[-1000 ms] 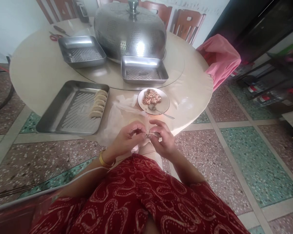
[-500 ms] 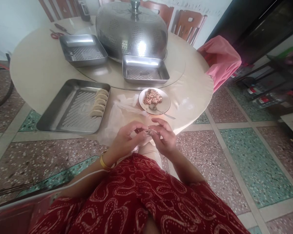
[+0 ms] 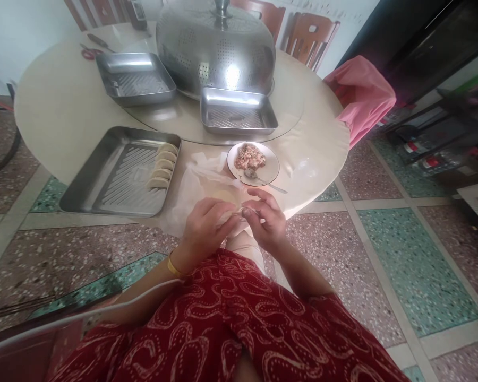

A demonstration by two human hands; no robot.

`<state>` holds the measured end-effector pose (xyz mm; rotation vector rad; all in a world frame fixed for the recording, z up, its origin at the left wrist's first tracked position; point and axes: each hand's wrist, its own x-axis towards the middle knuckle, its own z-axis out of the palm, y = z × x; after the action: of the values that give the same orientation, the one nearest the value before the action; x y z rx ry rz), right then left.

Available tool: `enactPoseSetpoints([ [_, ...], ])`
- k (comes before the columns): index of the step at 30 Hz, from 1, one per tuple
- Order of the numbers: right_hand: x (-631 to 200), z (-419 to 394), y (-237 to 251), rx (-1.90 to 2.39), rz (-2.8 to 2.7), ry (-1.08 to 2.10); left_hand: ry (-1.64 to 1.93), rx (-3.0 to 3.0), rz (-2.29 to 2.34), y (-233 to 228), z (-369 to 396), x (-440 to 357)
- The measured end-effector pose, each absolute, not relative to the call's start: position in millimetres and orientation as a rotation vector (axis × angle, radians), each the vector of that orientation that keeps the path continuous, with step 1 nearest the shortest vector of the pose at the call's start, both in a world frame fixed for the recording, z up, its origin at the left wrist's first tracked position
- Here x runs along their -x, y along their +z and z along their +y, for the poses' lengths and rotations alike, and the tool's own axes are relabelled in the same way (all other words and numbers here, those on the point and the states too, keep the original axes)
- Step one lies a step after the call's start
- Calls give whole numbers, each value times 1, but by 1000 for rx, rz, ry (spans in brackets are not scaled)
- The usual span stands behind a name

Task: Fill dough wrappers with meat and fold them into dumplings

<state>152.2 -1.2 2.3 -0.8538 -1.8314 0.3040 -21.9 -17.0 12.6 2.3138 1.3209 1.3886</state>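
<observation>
Both hands pinched one dumpling [image 3: 245, 213] between them. The left hand [image 3: 205, 228] and right hand [image 3: 267, 225] gripped it with fingertips (near the table [image 3: 63, 116] edge).

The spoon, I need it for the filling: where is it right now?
In the head view the spoon lies on the small plate of minced filling, handle past the rim, just beyond the right hand.

the left hand [image 3: 205, 225] turns over — knuckles up now, fingers folded across the dumpling [image 3: 245, 212] that showed between the fingertips a second ago. the right hand [image 3: 267, 223] closes in against it, thumb and forefinger pinching the dumpling's near edge — the gap between the hands is gone.
</observation>
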Motion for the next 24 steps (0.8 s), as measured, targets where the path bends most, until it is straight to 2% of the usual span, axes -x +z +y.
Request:
enactPoseSetpoints([
  [10,-152,0,4,871,-1834,374,1367,-2335,1316,10,-17,24],
  [24,-152,-2,13,876,-1879,429,1514,-2448,1298,10,-16,18],
])
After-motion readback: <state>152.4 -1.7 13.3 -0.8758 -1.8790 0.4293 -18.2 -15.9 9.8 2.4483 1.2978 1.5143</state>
